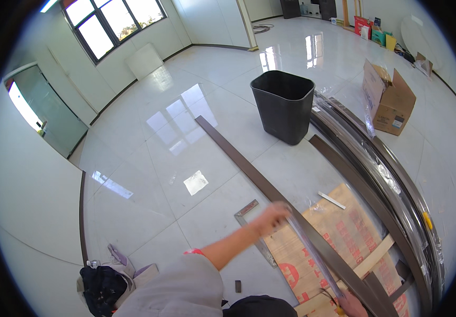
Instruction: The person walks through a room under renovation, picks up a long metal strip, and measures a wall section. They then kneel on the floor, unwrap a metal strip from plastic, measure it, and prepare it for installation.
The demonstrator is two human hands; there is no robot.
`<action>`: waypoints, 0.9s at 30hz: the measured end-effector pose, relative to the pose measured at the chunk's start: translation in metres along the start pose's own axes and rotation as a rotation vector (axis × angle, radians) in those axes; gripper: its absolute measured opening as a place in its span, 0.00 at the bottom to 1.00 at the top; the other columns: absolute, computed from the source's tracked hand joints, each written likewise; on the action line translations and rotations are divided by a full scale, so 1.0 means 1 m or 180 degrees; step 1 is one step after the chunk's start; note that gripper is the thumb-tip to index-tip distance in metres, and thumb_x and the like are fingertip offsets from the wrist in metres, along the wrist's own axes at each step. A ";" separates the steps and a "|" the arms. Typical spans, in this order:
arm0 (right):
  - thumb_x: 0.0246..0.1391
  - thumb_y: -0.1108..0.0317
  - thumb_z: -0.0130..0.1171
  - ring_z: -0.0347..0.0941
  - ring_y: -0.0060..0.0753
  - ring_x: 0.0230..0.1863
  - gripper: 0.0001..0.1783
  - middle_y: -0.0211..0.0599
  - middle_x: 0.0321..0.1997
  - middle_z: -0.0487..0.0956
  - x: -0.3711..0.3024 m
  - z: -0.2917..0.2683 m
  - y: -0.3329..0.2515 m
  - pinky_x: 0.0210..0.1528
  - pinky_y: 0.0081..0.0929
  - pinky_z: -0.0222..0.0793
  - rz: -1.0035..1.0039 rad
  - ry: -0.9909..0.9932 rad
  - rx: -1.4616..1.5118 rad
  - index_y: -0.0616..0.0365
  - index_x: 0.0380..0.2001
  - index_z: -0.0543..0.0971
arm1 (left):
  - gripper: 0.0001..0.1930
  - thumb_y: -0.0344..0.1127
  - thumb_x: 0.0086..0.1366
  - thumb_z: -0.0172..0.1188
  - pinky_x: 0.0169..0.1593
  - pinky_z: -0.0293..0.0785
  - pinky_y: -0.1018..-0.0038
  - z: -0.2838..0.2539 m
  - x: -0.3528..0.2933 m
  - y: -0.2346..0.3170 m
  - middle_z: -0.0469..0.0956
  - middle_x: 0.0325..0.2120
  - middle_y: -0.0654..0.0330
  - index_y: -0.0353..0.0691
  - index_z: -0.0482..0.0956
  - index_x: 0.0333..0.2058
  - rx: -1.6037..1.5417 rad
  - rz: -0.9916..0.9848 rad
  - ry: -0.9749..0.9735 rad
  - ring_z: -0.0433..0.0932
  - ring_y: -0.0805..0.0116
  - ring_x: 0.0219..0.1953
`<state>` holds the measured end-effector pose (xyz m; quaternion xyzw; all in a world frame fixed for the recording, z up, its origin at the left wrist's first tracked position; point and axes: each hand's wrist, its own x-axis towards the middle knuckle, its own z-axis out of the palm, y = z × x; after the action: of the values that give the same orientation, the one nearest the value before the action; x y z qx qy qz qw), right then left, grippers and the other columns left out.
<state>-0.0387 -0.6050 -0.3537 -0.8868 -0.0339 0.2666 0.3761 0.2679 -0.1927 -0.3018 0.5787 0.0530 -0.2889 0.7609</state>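
Observation:
My left hand (274, 218), a little blurred, is closed at the far end of a strip of clear plastic film (308, 244). The film runs back toward me alongside a long brown trim strip (249, 170). At the lower edge my right hand (351, 304) is partly cut off. Its fingers curl round a small yellow-handled tool (339, 309) with a dark, thin front end; its exact kind cannot be made out. Under the trim lies a printed wooden board (312, 264). Left of the board, a metal square (247, 207) rests on the floor, partly behind my left forearm.
A black bin (282, 108) stands beyond the board. Long plastic-wrapped strips (381, 174) lie on the right, with a yellow tool (427, 221) on them. An opened cardboard box (394, 103) sits farther back. Bags and clothing (104, 285) lie at lower left, near a small dark block (238, 286).

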 end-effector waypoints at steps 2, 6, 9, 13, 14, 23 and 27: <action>0.58 0.56 0.56 0.75 0.44 0.42 0.19 0.41 0.42 0.80 -0.084 0.022 0.162 0.45 0.42 0.71 0.0953 -0.0563 0.0894 0.45 0.51 0.78 | 0.04 0.31 0.60 0.62 0.16 0.49 0.83 -0.074 0.040 0.035 0.62 0.17 0.70 0.42 0.76 0.28 -0.1242 0.0117 0.0797 0.59 0.82 0.16; 0.48 0.58 0.65 0.67 0.51 0.63 0.37 0.50 0.62 0.71 -0.206 0.024 0.288 0.65 0.44 0.64 0.2236 -0.1562 0.1240 0.42 0.65 0.69 | 0.06 0.21 0.57 0.63 0.15 0.48 0.85 -0.202 0.066 0.103 0.65 0.15 0.67 0.37 0.76 0.25 -0.1566 0.0738 0.1658 0.58 0.81 0.15; 0.56 0.56 0.59 0.73 0.46 0.51 0.26 0.47 0.50 0.77 -0.101 -0.018 0.093 0.54 0.43 0.69 0.2234 -0.1560 0.0635 0.44 0.59 0.74 | 0.04 0.21 0.57 0.63 0.15 0.50 0.84 -0.207 0.031 0.058 0.67 0.17 0.66 0.36 0.77 0.26 -0.1193 0.0499 0.2335 0.60 0.81 0.16; 0.62 0.54 0.51 0.79 0.42 0.40 0.21 0.44 0.36 0.82 0.020 -0.037 -0.084 0.45 0.37 0.72 0.1311 -0.0923 0.0202 0.54 0.51 0.78 | 0.11 0.45 0.66 0.63 0.23 0.59 0.79 -0.069 0.028 -0.083 0.71 0.24 0.69 0.45 0.81 0.39 -0.0217 -0.0456 0.0869 0.65 0.78 0.24; 0.61 0.53 0.49 0.78 0.42 0.40 0.24 0.45 0.34 0.80 0.044 -0.033 -0.101 0.46 0.32 0.71 0.0895 -0.0732 0.0066 0.61 0.50 0.76 | 0.10 0.44 0.67 0.62 0.24 0.61 0.79 -0.032 0.012 -0.099 0.72 0.25 0.69 0.46 0.80 0.38 -0.0407 -0.0690 0.0679 0.67 0.78 0.24; 0.61 0.57 0.53 0.75 0.31 0.38 0.16 0.40 0.38 0.79 0.038 -0.040 -0.075 0.43 0.29 0.67 0.1284 -0.0483 0.2037 0.58 0.41 0.79 | 0.14 0.36 0.62 0.64 0.16 0.57 0.74 -0.145 0.093 -0.023 0.69 0.15 0.63 0.41 0.73 0.19 -0.0518 0.0194 0.2437 0.63 0.74 0.14; 0.57 0.56 0.53 0.78 0.45 0.30 0.19 0.50 0.27 0.80 0.040 -0.039 -0.070 0.36 0.34 0.71 0.0904 0.0251 0.0898 0.62 0.30 0.81 | 0.15 0.41 0.66 0.61 0.15 0.59 0.77 -0.167 0.110 -0.013 0.71 0.18 0.62 0.38 0.73 0.25 -0.0628 0.0615 0.2284 0.67 0.74 0.15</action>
<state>0.0248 -0.5697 -0.3009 -0.8310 0.1439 0.2841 0.4562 0.3949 -0.0848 -0.4129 0.5693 0.2887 0.0115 0.7697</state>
